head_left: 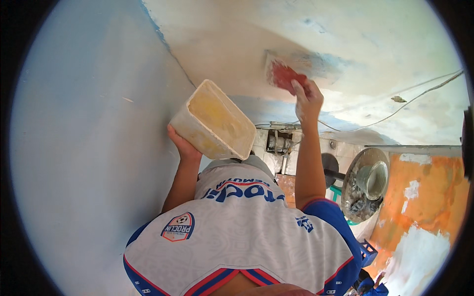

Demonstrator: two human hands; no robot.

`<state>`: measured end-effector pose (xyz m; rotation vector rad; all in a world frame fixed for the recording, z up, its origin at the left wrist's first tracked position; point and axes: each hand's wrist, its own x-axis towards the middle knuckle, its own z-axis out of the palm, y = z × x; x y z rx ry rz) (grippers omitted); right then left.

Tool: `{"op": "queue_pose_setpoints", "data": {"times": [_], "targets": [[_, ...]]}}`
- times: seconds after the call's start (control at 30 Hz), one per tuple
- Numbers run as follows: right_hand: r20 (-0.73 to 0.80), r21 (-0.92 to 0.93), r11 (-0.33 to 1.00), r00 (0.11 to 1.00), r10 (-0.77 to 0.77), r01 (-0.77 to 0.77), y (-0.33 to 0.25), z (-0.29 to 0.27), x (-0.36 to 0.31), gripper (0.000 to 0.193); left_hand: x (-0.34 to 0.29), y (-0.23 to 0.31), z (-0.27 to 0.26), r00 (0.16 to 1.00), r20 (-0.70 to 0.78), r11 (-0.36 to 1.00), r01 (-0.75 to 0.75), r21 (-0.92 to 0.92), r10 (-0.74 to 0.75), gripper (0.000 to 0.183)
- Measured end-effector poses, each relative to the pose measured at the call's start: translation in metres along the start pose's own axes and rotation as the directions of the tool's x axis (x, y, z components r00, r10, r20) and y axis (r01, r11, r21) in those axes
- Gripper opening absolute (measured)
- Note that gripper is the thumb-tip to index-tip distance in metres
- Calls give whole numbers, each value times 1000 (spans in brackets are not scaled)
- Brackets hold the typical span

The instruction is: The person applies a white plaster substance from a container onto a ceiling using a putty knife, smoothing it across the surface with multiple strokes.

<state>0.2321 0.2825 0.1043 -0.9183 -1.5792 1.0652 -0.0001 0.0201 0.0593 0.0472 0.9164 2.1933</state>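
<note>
My left hand (185, 147) grips the lower left side of a whitish rectangular plastic tub (201, 140), its fingers partly hidden behind it. The tub is tilted, and yellowish, chalky residue coats its inside. Raised to the right, my right hand (310, 101) is closed around a red putty scraper (285, 75). The scraper's pale, smeared edge lies against the patchy white wall (365, 54). A grey-blue smudge shows on the wall beside it.
A bluish wall (89, 128) rises close on my left and meets the white wall at a corner. A thin cable (390, 117) crosses the white wall. At right stand a round table (351, 192) with a bowl (373, 180) and a patchy orange wall (419, 197); a person (373, 286) is low right.
</note>
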Motion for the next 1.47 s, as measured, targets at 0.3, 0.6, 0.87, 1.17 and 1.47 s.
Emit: {"op": "queue_pose_setpoints", "data": {"times": [0.3, 0.6, 0.87, 1.17, 1.47], "targets": [[-111, 77, 997, 994, 7, 2, 5, -33, -5, 14, -12, 1, -12, 999, -21, 1000, 26, 6, -25, 77], [-244, 30, 985, 957, -159, 171, -12, -81, 11, 4, -15, -1, -11, 1000, -15, 1000, 16, 5, -16, 77], [-215, -32, 991, 967, -134, 131, -6, -71, 23, 4, -10, -4, -8, 998, -22, 999, 52, 2, -52, 76], [-115, -115, 993, 993, 15, -28, 11, -81, 26, 12, -10, -16, -1, 999, -7, 999, 49, 5, -49, 77], [-50, 75, 994, 996, -70, 74, 10, -130, 32, 14, -30, -30, 19, 999, 33, 1000, 7, 21, -8, 76]]}}
